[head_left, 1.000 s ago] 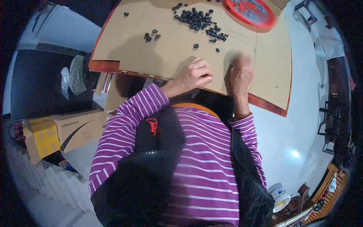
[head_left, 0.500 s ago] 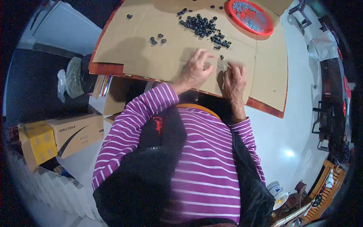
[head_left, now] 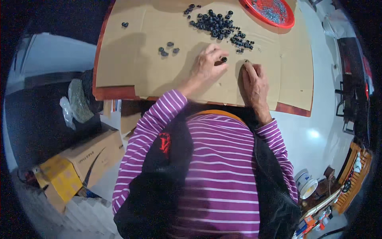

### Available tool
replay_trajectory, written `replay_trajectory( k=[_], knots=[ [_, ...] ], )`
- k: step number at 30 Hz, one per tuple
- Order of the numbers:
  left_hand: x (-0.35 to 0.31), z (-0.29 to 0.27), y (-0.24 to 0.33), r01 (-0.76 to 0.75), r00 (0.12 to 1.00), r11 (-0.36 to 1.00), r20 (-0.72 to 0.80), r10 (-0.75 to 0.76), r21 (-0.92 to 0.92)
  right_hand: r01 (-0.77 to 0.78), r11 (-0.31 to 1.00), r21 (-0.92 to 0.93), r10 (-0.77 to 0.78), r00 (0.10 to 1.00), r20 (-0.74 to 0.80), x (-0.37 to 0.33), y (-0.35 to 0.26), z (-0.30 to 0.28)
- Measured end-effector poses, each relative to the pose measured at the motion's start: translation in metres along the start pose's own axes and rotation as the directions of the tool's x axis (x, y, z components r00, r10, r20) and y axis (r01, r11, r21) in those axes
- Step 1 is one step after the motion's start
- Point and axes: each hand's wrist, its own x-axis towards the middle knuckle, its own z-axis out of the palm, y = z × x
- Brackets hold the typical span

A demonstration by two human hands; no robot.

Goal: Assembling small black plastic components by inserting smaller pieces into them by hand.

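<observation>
My left hand (head_left: 207, 63) is over the cardboard sheet (head_left: 159, 75), fingers curled and thumb beneath. A small black ring-shaped part (head_left: 224, 59) sits between its thumb and fingertips. To the right, my right hand (head_left: 256, 81) rests low on the cardboard, its thumb and index finger pinched. A tiny dark bit (head_left: 246, 61) shows at those fingertips, too small to name. Beyond both hands lies a pile of black round parts (head_left: 215, 26), with a cluster of smaller dark parts (head_left: 241, 41) at its near right side.
A red round tray (head_left: 289, 23) of small shiny pieces stands at the far right. Several loose black parts (head_left: 164, 53) lie left of my left hand, and a pair (head_left: 125, 24) farther left. Cardboard boxes (head_left: 95, 155) stand on the floor at left.
The black part that lay on the cardboard between my hands is now in my left fingers. My right fingers have come together in a pinch. The whole view has shifted slightly.
</observation>
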Motion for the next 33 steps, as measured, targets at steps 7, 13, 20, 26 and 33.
replay_trajectory(
  k=[7, 13, 20, 26, 33],
  knots=[
    [0.001, -0.002, 0.006, -0.022, 1.000, 0.999, 0.003, 0.022, -0.040, -0.013, 0.999, 0.032, 0.015, 0.997, -0.072, 0.002, 0.002, 0.003],
    [0.004, 0.001, 0.003, -0.069, 0.997, 0.991, -0.030, 0.066, -0.116, -0.105, 0.994, -0.017, 0.103, 0.991, -0.087, 0.002, 0.012, 0.007],
    [0.006, -0.011, -0.011, 0.442, 0.853, 0.097, 0.385, -0.352, -0.892, -0.192, 0.981, 0.010, 0.192, 0.981, 0.029, 0.008, 0.014, -0.007],
    [-0.003, -0.007, -0.007, 0.500, 0.808, -0.304, 0.563, -0.173, -0.811, -0.131, 0.991, 0.024, 0.127, 0.984, 0.126, 0.005, 0.022, -0.021],
    [-0.006, -0.006, 0.012, 0.479, 0.812, -0.201, 0.519, -0.266, -0.854, -0.032, 0.995, 0.092, 0.015, 0.983, 0.184, 0.008, 0.034, -0.022]
  ],
)
